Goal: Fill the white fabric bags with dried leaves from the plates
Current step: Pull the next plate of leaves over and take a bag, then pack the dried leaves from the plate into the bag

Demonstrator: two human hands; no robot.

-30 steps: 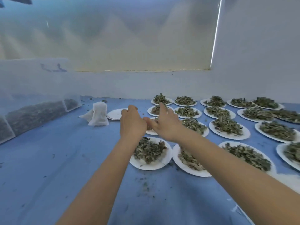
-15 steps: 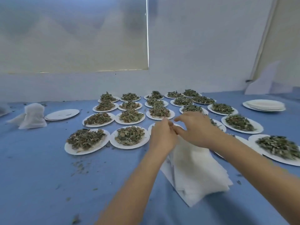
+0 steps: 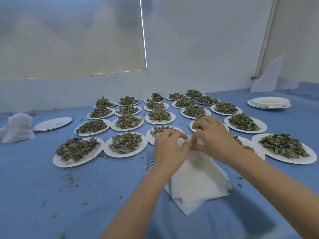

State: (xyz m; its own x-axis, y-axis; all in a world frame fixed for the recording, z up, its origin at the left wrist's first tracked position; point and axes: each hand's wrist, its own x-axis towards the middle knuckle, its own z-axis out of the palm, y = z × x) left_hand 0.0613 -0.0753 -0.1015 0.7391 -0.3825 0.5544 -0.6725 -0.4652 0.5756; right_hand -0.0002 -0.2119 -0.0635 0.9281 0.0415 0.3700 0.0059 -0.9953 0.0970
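1. The left hand [image 3: 170,149] and right hand [image 3: 214,138] are meeting at the far edge of the stack of white fabric bags [image 3: 196,183], fingers curled, each pinching fabric at that edge. Judged purpose: peeling the top bag off, or parting its mouth; which one cannot be told.
2. The stack is lying flat on the blue bench [image 3: 51,195], directly under both wrists and slightly fanned, so a single layer is staying easy to catch.
3. The nearest plate of dried leaves [image 3: 165,130] is sitting at 12 o'clock of the hands, just beyond the fingertips, probably the next to be emptied.
4. More loaded plates are spreading in rows from 9 o'clock round to 3 o'clock, all within arm's reach.
5. A filled bag [image 3: 17,128] is standing upright at 10 o'clock, well apart, beside an empty plate [image 3: 51,124].
6. Spare plates [image 3: 269,102] are sitting stacked at 2 o'clock.
7. Leaf crumbs are littering the bench at 8 o'clock.
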